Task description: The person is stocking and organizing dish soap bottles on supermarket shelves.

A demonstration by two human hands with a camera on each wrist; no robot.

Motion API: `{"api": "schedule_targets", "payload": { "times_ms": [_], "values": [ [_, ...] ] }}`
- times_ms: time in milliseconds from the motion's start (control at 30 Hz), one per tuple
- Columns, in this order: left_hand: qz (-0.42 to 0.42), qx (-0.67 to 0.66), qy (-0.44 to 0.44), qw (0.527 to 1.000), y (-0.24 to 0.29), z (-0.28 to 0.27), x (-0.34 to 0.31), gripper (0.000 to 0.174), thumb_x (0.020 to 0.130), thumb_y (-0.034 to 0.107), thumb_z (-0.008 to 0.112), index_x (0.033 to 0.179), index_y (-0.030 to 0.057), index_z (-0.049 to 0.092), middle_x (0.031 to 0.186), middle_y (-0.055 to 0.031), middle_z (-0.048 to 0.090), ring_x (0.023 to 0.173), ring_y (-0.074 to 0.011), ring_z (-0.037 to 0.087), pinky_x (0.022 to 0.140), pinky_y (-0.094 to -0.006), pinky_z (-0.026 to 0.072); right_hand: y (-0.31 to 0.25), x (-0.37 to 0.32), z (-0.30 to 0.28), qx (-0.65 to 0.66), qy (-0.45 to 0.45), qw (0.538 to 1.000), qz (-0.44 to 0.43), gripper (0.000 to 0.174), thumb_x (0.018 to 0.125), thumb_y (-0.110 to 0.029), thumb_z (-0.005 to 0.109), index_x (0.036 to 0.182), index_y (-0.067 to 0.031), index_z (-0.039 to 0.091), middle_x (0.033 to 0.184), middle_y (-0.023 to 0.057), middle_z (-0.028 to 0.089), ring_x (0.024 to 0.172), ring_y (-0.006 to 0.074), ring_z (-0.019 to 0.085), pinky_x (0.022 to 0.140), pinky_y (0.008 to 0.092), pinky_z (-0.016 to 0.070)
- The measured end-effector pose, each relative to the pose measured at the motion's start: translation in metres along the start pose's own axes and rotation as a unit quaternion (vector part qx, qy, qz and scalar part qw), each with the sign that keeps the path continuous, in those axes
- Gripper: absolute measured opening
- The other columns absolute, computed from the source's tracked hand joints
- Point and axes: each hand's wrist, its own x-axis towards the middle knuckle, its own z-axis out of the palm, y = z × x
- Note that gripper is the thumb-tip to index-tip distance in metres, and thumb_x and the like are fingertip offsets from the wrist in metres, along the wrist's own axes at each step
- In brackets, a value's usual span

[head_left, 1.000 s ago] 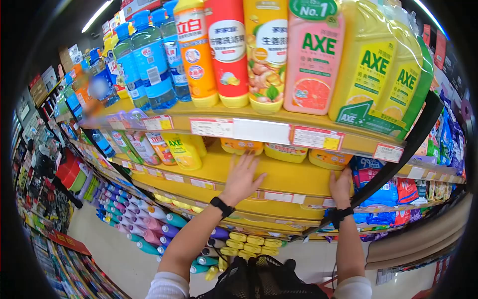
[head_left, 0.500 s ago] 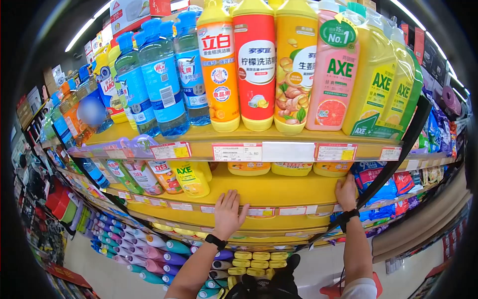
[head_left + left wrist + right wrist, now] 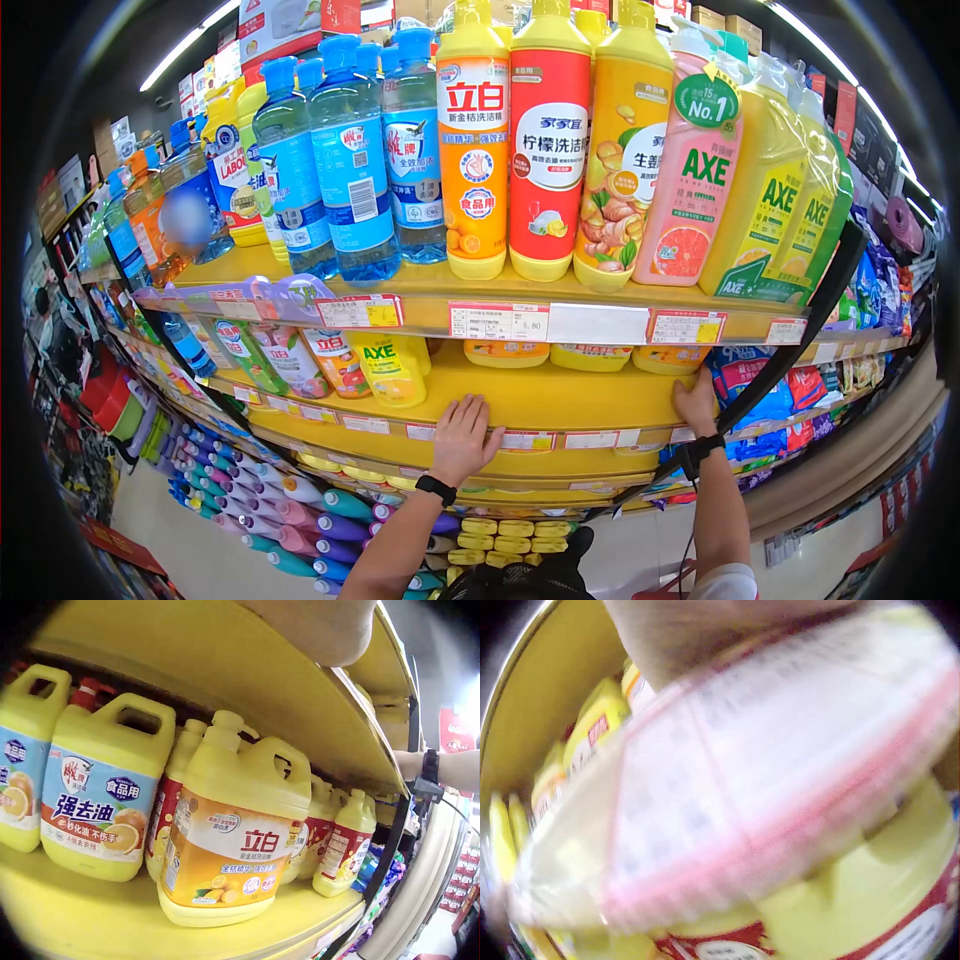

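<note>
My left hand rests on the front part of a yellow shelf, its fingers extended toward the back. At the shelf's right end, beside the dark post, is my right hand, close to a blue bag. Several yellow-based bottles, one with an orange label, stand at the back of this shelf. Left of my left hand leans a yellow AXE bottle. The left wrist view looks beneath the hand at a large yellow detergent jug. A blurred price label fills the right wrist view.
Tall detergent bottles, including a red-labelled one and a pink AXE one, crowd the upper shelf above my hands. A dark post bounds the right side. Many bottles stand on the floor at lower left.
My left hand has drawn back from deep in the shelf to its front part. The right hand stays at the shelf's right end. The head view has shifted, showing more of the upper bottles.
</note>
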Motion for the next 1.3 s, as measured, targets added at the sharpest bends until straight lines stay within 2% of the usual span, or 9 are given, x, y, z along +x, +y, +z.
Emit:
{"api": "schedule_targets", "payload": {
  "times_ms": [67,167,267,467,567,767,900,1000,1300],
  "values": [
    [-0.001,0.001,-0.002,1.000,0.001,0.002,-0.001,0.041,0.088,0.031,0.064,0.110,-0.0040,0.064,0.117,-0.0190,0.065,0.114,-0.0325,0.060,0.100,-0.0463,0.0445,0.008,0.013,-0.003,0.237,-0.055,0.967,0.069,0.049,0.090,-0.014,0.068,0.130,0.0028,0.046,0.121,0.0102,0.059,0.111,0.0200,0.056,0.095,0.0328,0.0445],
    [-0.005,0.002,-0.001,1.000,0.002,0.002,-0.001,0.042,0.088,0.031,0.064,0.110,-0.0038,0.064,0.116,-0.0191,0.065,0.114,-0.0328,0.060,0.100,-0.0460,0.0444,-0.021,0.018,-0.018,0.257,-0.076,0.954,0.134,0.042,0.093,-0.018,0.068,0.127,0.0003,0.050,0.116,0.0081,0.062,0.102,0.0157,0.056,0.089,0.0291,0.0449],
    [-0.022,-0.003,-0.001,1.000,0.007,0.000,0.001,0.042,0.088,0.032,0.065,0.110,-0.0039,0.063,0.116,-0.0195,0.065,0.114,-0.0328,0.060,0.101,-0.0459,0.0443,-0.006,0.016,-0.005,0.173,-0.025,0.982,0.074,0.039,0.095,-0.020,0.066,0.125,-0.0004,0.052,0.113,0.0077,0.064,0.094,0.0151,0.057,0.087,0.0292,0.0451],
    [-0.013,-0.004,0.005,1.000,0.006,0.003,0.000,0.041,0.087,0.030,0.065,0.110,-0.0041,0.064,0.116,-0.0198,0.065,0.113,-0.0335,0.061,0.100,-0.0462,0.0450,-0.010,0.026,-0.007,0.159,-0.051,0.985,0.053,0.047,0.094,-0.023,0.066,0.130,0.0032,0.049,0.118,0.0117,0.063,0.105,0.0175,0.058,0.092,0.0307,0.0450],
    [-0.011,0.000,0.006,1.000,0.005,0.005,-0.002,0.042,0.087,0.030,0.065,0.111,-0.0042,0.063,0.116,-0.0201,0.065,0.113,-0.0342,0.061,0.099,-0.0463,0.0454,-0.006,0.022,0.005,0.127,0.025,0.991,-0.024,0.053,0.089,-0.022,0.072,0.130,0.0036,0.049,0.113,0.0135,0.063,0.096,0.0215,0.058,0.089,0.0328,0.0454],
    [-0.006,0.001,0.007,1.000,0.005,0.004,-0.001,0.042,0.086,0.029,0.066,0.111,-0.0039,0.063,0.117,-0.0201,0.064,0.113,-0.0351,0.061,0.099,-0.0467,0.0459,-0.014,0.021,-0.003,0.230,-0.032,0.970,0.068,0.056,0.085,-0.024,0.078,0.126,0.0038,0.052,0.111,0.0117,0.063,0.098,0.0191,0.058,0.088,0.0314,0.0457],
    [-0.012,-0.006,0.002,1.000,0.006,0.004,-0.001,0.040,0.086,0.028,0.065,0.111,-0.0036,0.063,0.119,-0.0195,0.063,0.114,-0.0359,0.060,0.099,-0.0473,0.0454,-0.007,0.023,0.008,0.237,-0.005,0.971,0.040,0.075,0.080,-0.027,0.082,0.136,0.0026,0.042,0.125,0.0161,0.058,0.114,0.0240,0.056,0.099,0.0344,0.0446],
    [-0.014,-0.010,-0.002,1.000,0.006,0.005,-0.002,0.040,0.087,0.028,0.065,0.111,-0.0036,0.062,0.120,-0.0193,0.063,0.114,-0.0365,0.059,0.100,-0.0477,0.0446,-0.048,0.028,-0.013,0.206,-0.069,0.972,0.094,0.095,0.075,-0.032,0.086,0.144,0.0017,0.030,0.139,0.0184,0.049,0.130,0.0287,0.048,0.109,0.0355,0.0383],
    [-0.014,-0.003,-0.007,1.000,0.009,0.002,-0.001,0.037,0.088,0.025,0.063,0.113,-0.0032,0.061,0.121,-0.0194,0.063,0.114,-0.0368,0.059,0.100,-0.0482,0.0440,-0.060,0.030,-0.026,0.241,-0.103,0.952,0.157,0.093,0.074,-0.030,0.086,0.142,0.0034,0.032,0.139,0.0190,0.049,0.130,0.0285,0.047,0.110,0.0352,0.0371]
  ]
}}
